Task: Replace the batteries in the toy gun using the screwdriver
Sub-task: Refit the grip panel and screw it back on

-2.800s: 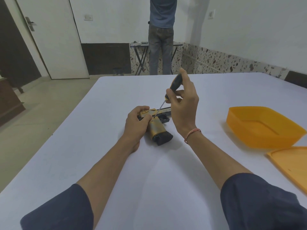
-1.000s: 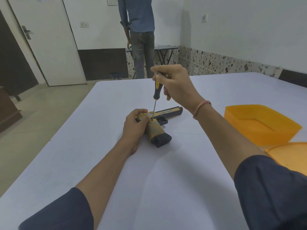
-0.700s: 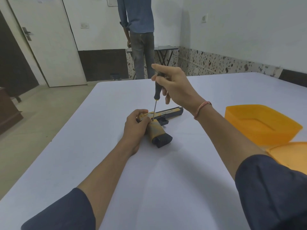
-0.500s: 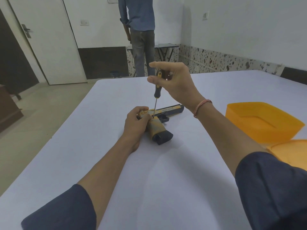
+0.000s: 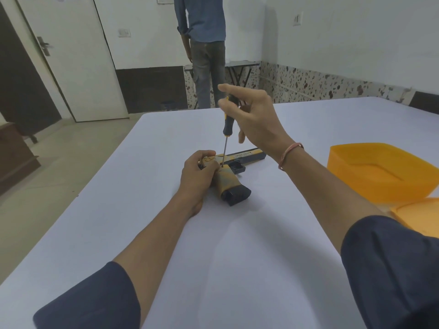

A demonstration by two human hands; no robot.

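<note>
A yellow and black toy gun (image 5: 231,180) lies flat on the white table (image 5: 237,245), barrel pointing right. My left hand (image 5: 197,173) grips its rear end and holds it down. My right hand (image 5: 254,117) pinches the black and yellow handle of a screwdriver (image 5: 226,129) from above. The screwdriver stands almost upright, its thin shaft reaching down to a spot on the gun's body just above the grip. The tip sits right beside my left thumb.
An orange plastic tub (image 5: 380,172) stands at the right of the table, its orange lid (image 5: 418,217) lying in front of it. A person (image 5: 204,43) stands beyond the far edge by a small folding table (image 5: 240,67). A white door (image 5: 69,55) is at back left.
The screwdriver went from slanted to upright, tip on the gun, and my right hand's fingers have shifted round the handle. The person in the background has stepped left. My left hand stayed put.
</note>
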